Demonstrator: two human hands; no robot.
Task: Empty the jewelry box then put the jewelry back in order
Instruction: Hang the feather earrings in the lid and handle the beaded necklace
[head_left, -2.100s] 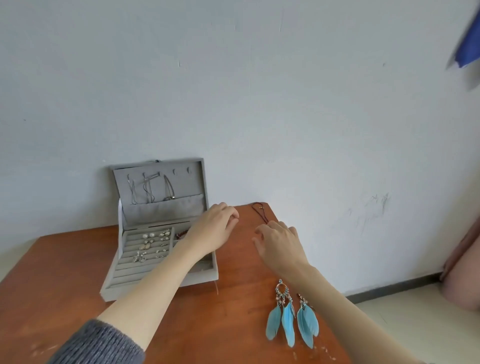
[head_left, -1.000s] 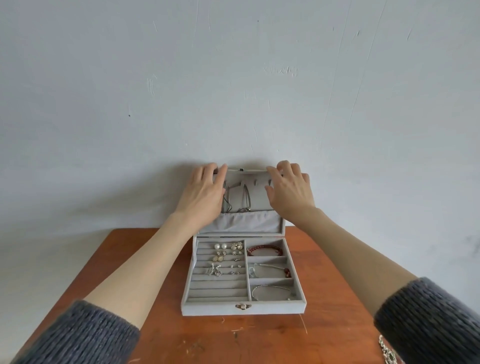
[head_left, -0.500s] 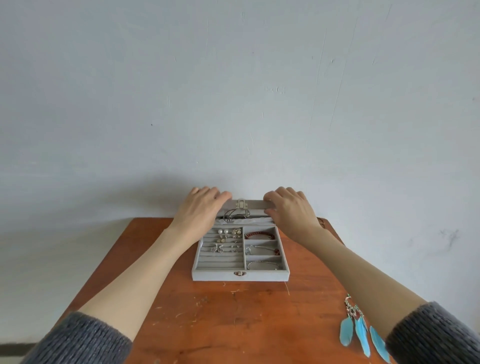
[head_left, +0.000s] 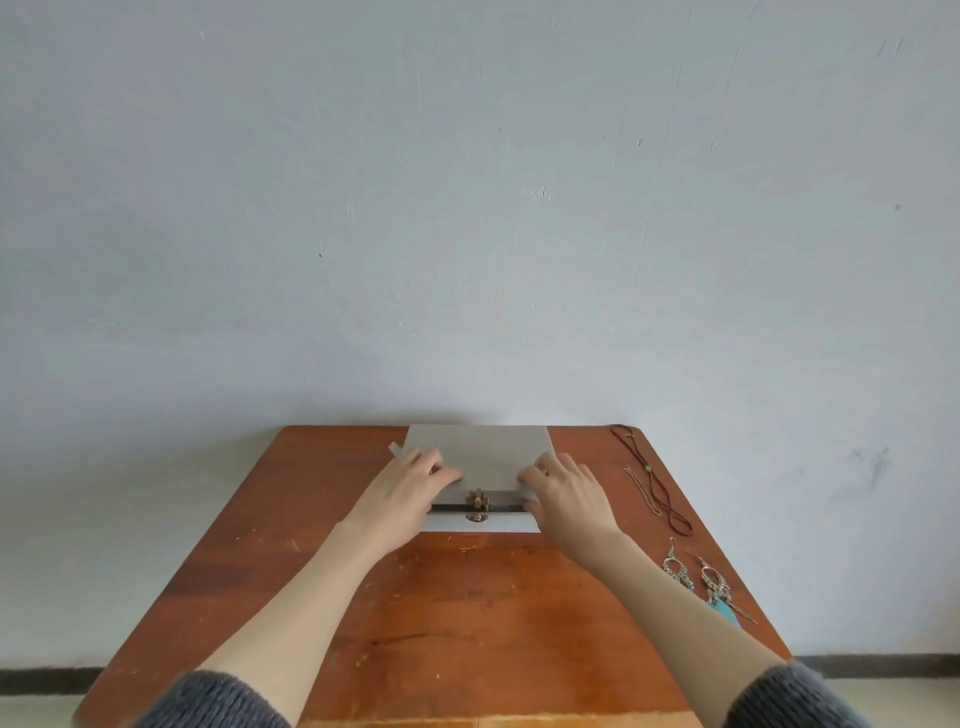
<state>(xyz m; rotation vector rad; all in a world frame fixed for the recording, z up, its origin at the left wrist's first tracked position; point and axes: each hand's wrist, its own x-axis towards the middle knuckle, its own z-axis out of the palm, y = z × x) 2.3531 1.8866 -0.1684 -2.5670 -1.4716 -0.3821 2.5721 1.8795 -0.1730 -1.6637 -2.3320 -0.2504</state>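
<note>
The grey jewelry box (head_left: 480, 452) sits at the far middle of the wooden table (head_left: 457, 613), its lid lowered almost flat with a thin dark gap left above the metal clasp (head_left: 477, 506). My left hand (head_left: 410, 493) grips the lid's front left corner. At the front right corner, my right hand (head_left: 566, 496) holds the lid too. The jewelry inside is hidden. A thin brown cord necklace (head_left: 655, 483) and a pair of blue feather earrings (head_left: 706, 582) lie on the table to the right.
A plain pale wall (head_left: 467, 208) stands directly behind the table. The table's right edge runs close to the necklace and earrings. A dark baseboard (head_left: 883, 665) shows at floor level.
Both hands have brought the lid down from upright to nearly flat over the box, covering the compartments. The view has pulled back, showing more of the table.
</note>
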